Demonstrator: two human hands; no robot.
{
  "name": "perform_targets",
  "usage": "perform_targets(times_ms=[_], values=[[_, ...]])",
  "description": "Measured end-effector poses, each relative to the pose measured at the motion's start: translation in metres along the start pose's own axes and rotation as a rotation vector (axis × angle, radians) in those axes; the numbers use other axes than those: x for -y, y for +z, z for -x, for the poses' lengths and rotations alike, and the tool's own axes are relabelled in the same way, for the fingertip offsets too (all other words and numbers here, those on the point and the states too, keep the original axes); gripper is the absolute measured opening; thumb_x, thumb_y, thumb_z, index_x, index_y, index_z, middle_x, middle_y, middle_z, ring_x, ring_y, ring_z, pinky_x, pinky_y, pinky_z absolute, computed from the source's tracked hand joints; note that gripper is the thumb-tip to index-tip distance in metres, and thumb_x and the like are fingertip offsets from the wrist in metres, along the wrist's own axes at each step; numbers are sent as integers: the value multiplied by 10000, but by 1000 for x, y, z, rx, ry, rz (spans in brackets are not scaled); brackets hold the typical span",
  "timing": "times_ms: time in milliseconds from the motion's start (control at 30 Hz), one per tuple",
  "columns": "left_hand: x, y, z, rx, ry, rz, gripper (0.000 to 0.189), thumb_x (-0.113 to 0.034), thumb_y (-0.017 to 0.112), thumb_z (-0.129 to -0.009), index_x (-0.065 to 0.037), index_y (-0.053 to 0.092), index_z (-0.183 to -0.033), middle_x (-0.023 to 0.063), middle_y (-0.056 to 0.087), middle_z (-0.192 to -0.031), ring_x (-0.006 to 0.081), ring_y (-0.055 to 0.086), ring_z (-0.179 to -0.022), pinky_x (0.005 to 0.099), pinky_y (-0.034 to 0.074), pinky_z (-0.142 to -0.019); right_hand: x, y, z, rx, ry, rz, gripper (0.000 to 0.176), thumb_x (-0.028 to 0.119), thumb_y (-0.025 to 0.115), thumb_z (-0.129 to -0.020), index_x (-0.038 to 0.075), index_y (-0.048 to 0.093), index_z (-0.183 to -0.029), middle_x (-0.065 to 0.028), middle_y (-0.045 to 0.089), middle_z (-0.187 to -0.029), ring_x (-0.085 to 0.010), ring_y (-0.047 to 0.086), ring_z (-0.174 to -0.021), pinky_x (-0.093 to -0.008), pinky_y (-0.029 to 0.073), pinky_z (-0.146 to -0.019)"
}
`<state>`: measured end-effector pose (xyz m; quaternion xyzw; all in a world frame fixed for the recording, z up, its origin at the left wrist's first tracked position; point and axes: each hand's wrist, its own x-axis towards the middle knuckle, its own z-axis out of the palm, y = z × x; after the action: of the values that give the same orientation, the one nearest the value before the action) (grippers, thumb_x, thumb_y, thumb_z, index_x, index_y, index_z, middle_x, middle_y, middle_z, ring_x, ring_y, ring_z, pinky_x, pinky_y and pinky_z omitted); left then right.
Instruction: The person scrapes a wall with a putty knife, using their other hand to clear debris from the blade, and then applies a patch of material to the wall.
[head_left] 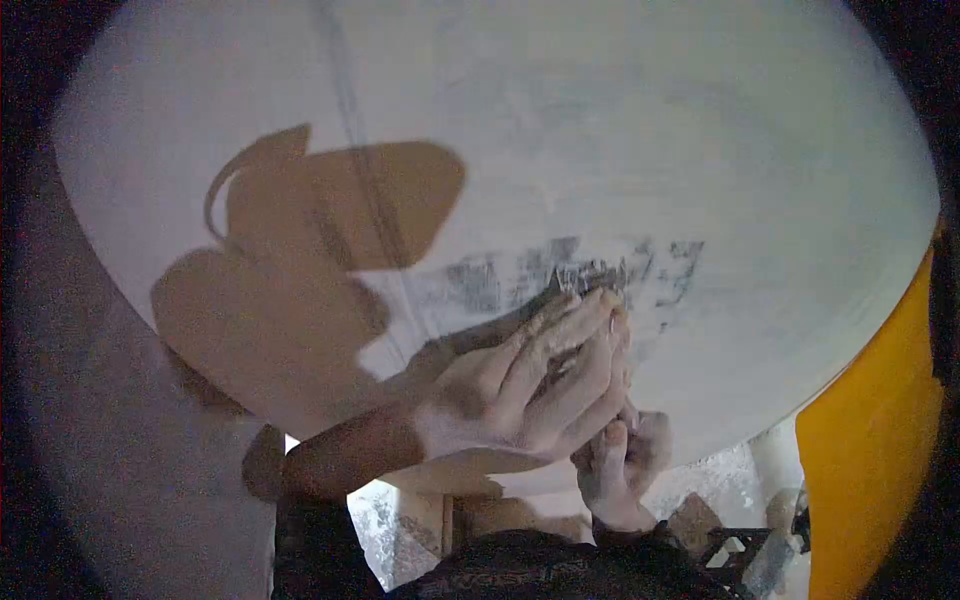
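Note:
My left hand (535, 390) reaches in from the lower left, its fingers bent and pressed together with the tips up against a whitish surface (760, 200). Whatever lies under those fingers, if anything, is hidden. Dark, streaky patches (475, 285) mark the surface around the fingertips. Just below and to the right is my right hand (625, 460), its fingers curled and close against the underside of the left. What it grips, if anything, does not show.
A large shadow (290, 270) falls across the surface at left, over a faint vertical line. An orange-yellow panel (870, 440) stands at the right edge. Below are my dark clothing (520, 570), a dark crate-like object (735, 550) and a whitish, speckled area (720, 475).

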<state>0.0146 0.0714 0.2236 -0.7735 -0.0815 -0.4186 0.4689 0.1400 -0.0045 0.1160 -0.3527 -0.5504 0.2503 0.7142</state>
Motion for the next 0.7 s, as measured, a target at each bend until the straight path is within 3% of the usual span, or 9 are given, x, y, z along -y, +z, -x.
perform_targets(times_ms=[33,67,167,300,400,467,567,600,700], values=[[3,-2,-3,63,9,6,122,-77,628,-757,-27,622,-868,120,619,-968,255,624,-954,308,562,-756,4,2,-7,-11,-59,-9,239,199,471,-933,17,316,-919,-163,560,-811,-95,487,-525,-210,386,-419],[9,-1,-2,44,111,-64,192,-128,490,-838,9,610,-899,115,583,-977,263,609,-941,307,531,-835,3,7,-11,-50,-138,-49,258,220,478,-933,38,303,-879,-142,553,-760,-67,434,-457,-203,334,-365],[-8,-10,-1,172,147,-40,195,-137,496,-835,9,606,-901,122,586,-966,264,603,-964,304,531,-839,1,-1,9,-74,-91,5,220,190,463,-937,35,316,-884,-106,534,-705,-65,430,-457,-206,327,-368],[-25,-5,19,133,146,-80,178,-126,507,-828,3,604,-906,119,588,-946,265,593,-990,305,532,-846,-13,0,35,-86,-6,-44,169,154,444,-940,18,350,-906,-83,516,-661,-65,430,-453,-213,328,-363],[-11,-3,2,54,85,-26,155,-109,518,-818,-5,604,-893,116,590,-927,264,587,-1002,305,532,-850,-4,-3,15,-66,-149,45,125,125,425,-942,6,389,-943,-53,488,-631,-63,417,-439,-217,329,-363],[1,-13,-19,184,152,-126,135,-93,537,-804,-10,604,-886,115,591,-926,266,589,-1001,306,536,-847,-1,-3,-10,-52,-207,97,113,120,419,-944,10,395,-938,-40,467,-608,-61,405,-424,-218,336,-361],[3,-14,-23,104,161,-217,142,-93,542,-791,-13,606,-890,126,593,-948,269,589,-1002,312,527,-858,21,5,-16,-72,-167,-21,110,117,418,-944,24,379,-899,-38,457,-603,-60,401,-420,-217,341,-366],[-4,-9,-17,81,65,-81,161,-101,555,-775,-17,610,-902,121,598,-957,266,589,-1008,319,515,-875,18,0,-12,-31,-154,-34,125,120,421,-943,28,367,-878,-40,458,-602,-60,404,-426,-218,347,-371],[-27,-2,6,103,130,-172,187,-118,566,-761,-19,612,-912,108,602,-947,258,594,-995,322,503,-893,-10,-4,16,-73,-181,14,132,124,423,-944,30,368,-870,-32,448,-599,-60,397,-426,-216,349,-376]])
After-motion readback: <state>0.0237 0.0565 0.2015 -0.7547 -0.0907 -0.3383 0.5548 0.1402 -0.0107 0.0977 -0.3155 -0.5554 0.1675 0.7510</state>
